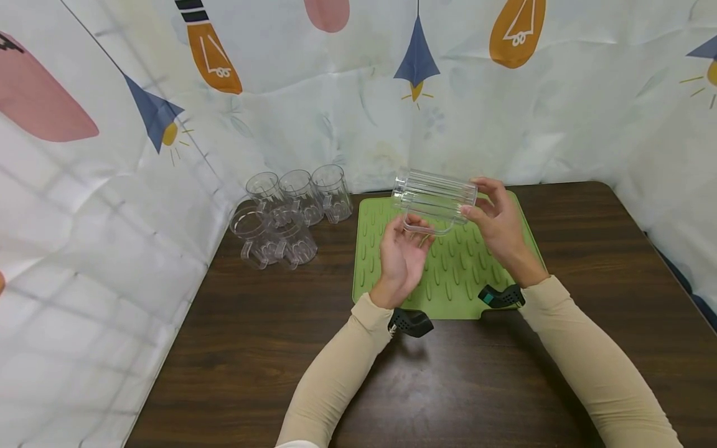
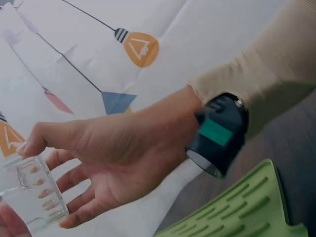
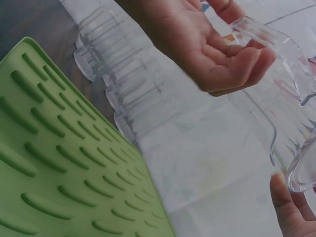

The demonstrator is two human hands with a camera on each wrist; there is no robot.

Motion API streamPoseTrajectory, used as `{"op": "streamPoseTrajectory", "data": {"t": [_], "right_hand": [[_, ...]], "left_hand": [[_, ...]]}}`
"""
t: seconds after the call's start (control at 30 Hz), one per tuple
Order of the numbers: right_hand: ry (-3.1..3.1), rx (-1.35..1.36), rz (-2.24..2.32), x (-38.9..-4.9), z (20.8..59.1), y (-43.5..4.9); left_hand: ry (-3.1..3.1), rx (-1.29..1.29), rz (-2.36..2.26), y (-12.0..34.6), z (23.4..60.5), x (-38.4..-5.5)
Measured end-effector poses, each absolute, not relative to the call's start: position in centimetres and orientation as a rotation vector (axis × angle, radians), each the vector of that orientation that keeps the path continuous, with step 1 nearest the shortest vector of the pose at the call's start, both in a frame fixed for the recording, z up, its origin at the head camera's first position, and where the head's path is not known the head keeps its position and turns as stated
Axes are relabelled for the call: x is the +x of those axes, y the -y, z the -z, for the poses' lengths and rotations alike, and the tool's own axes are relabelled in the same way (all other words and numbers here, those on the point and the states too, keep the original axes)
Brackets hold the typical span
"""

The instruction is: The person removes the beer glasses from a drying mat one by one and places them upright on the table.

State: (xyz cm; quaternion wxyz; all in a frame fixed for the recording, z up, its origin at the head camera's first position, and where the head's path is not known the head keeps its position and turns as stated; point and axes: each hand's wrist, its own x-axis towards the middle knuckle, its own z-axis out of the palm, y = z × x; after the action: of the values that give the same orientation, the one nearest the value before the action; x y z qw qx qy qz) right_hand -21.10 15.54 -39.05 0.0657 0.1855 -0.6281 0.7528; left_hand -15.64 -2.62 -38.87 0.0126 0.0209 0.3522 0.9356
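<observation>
A clear ribbed mug [image 1: 434,196] is held on its side above the green mat, its handle on the side nearer the person. The right hand [image 1: 495,218] grips the mug's right end between thumb and fingers; the left wrist view also shows this right hand [image 2: 113,153] round that end. At the handle, the left hand [image 1: 404,255] has its palm up and its fingers curled. In the right wrist view the left hand [image 3: 212,47] holds the handle, and the mug [image 3: 291,113] runs off the frame's edge.
Several more clear mugs [image 1: 330,186] stand grouped at the back left of the dark wooden table [image 1: 252,373]. A green ridged mat [image 1: 448,298] lies under the hands. A patterned cloth [image 1: 347,93] hangs behind and to both sides.
</observation>
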Motion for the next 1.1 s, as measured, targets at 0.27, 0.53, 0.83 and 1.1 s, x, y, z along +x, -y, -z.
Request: {"op": "streamPoseTrajectory", "data": {"t": [0.27,0.53,0.83,1.1], "right_hand": [[1.856,0.544,-2.339,-21.04,39.05,-15.28],[1.855,0.562,-2.367,-21.25,39.33,-15.22],[1.813,0.585,-2.427,-21.36,39.56,-15.14],[1.779,0.557,-2.494,-21.28,39.37,-14.91]], "left_hand": [[-0.855,0.129,-2.95,2.47,38.55,-15.5],[-0.682,0.081,-2.999,2.22,38.4,-15.33],[-0.685,-0.001,-3.014,2.41,38.34,-15.4],[-0.708,0.07,-2.995,2.71,38.04,-15.25]]}}
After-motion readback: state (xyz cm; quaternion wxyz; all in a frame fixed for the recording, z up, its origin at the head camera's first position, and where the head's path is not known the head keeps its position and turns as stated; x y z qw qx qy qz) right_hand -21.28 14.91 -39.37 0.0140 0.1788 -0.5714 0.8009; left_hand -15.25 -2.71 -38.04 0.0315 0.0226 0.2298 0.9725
